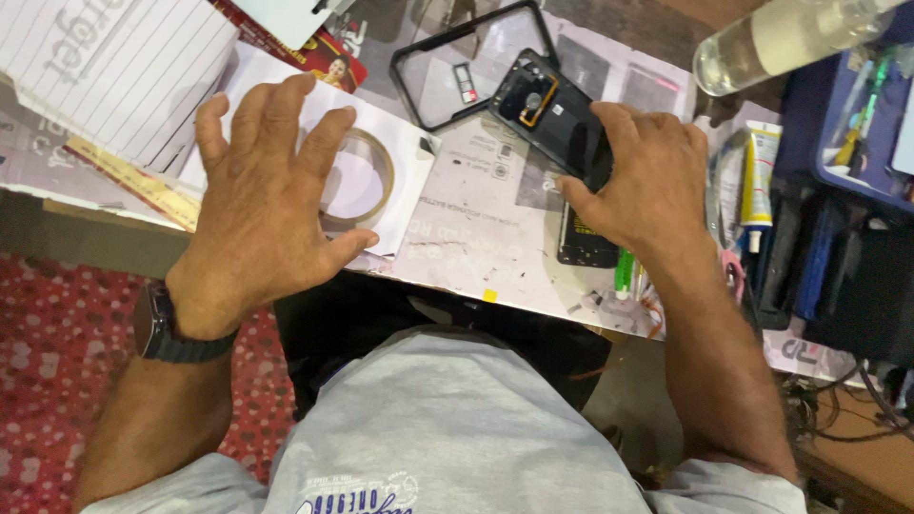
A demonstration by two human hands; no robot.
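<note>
My right hand (pixel 645 181) grips a black opened phone (pixel 550 112) that lies on the worktop with its inner parts showing; the fingers curl over its right side. Spread flat with fingers apart, my left hand (pixel 262 205) hovers over or rests on a white card (pixel 405 181) that bears a thin ring (pixel 379 173). That hand holds nothing. A dark watch sits on the left wrist. A black phone frame (pixel 473 43) lies just beyond the phone.
A stack of lined paper (pixel 114 67) and a wooden ruler (pixel 133 181) lie at the left. A clear bottle (pixel 781 38) lies at top right, a white tube (pixel 759 181) and dark tools at the right. The worktop edge (pixel 476 286) runs near my body.
</note>
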